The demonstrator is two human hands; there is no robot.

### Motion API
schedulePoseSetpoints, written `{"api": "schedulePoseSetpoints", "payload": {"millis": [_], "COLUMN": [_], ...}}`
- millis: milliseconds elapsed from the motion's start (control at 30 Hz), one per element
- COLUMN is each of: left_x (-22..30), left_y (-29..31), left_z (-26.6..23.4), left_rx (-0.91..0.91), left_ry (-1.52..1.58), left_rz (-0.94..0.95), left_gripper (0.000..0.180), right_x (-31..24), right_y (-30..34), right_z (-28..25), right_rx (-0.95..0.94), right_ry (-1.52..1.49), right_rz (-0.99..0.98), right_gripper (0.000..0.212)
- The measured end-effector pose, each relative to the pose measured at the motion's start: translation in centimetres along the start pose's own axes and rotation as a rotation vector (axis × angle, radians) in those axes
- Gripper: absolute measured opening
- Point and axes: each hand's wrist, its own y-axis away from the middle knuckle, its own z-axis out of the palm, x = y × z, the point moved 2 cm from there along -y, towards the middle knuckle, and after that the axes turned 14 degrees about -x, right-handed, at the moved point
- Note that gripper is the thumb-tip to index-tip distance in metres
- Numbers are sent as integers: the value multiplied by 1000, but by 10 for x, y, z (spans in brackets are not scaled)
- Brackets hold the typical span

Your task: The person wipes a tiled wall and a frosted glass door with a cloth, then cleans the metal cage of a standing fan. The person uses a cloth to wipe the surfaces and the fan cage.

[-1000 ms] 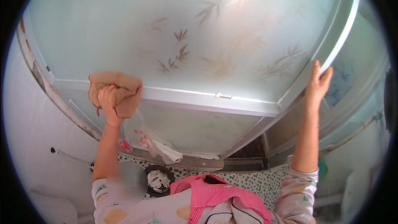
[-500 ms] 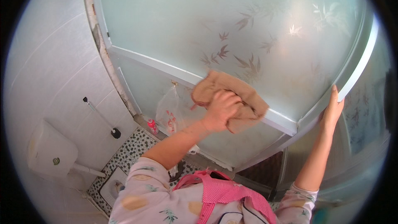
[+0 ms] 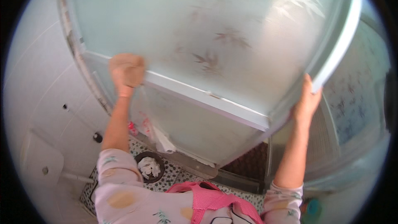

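My left hand [image 3: 121,84] is closed around a folded brown cloth [image 3: 129,63]. It presses the cloth on the left part of the pale metal crossbar [image 3: 199,96] of a frosted glass door [image 3: 166,21] with leaf patterns. My right hand [image 3: 306,101] grips the upright edge frame [image 3: 339,43] of the same door, thumb stretched up along it. The left hand and cloth are slightly blurred. A plastic bag [image 3: 149,129] hangs against the lower door panel below my left hand.
A pink bottle [image 3: 132,128] stands at the wall's foot. A dark round bin [image 3: 161,172] holding white paper sits on the pebble-patterned floor. A toilet cistern [image 3: 45,157] and a brush [image 3: 97,137] are at left. A blue-green container [image 3: 314,208] is at lower right.
My left hand has carried the cloth leftward along the crossbar, from its middle toward the hinge side. My right hand stays on the door edge. The view has shifted, bringing the bin into sight.
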Motion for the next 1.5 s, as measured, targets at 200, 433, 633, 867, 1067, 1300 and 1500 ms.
{"api": "schedulePoseSetpoints", "payload": {"millis": [200, 433, 633, 867, 1067, 1300, 1500], "left_x": [-60, 189, 260, 179, 26, 59, 233], "left_y": [42, -19, 53, 64, 65, 64, 61], "left_z": [30, -53, 6, 17, 38, 37, -9], "left_rx": [165, 47, -1, -60, 150, 267, 93], "left_ry": [256, 635, 645, 735, 496, 479, 559], "left_rz": [-282, 65, 332, 191, -119, -160, 198], "left_gripper": [12, 4, 53, 50, 47, 43, 36], "right_x": [-36, -20, -35, -38, -38, -37, -37], "right_y": [2, 1, -2, 1, 0, 2, 1], "right_z": [19, 11, 21, 11, 13, 15, 15], "right_rx": [-70, -74, -142, -138, -138, -108, -104], "right_ry": [-45, -31, -105, 27, -40, -60, -36], "right_rz": [-89, -66, -55, 13, -25, -28, -70], "right_gripper": [40, 55, 65, 68, 68, 67, 67]}}
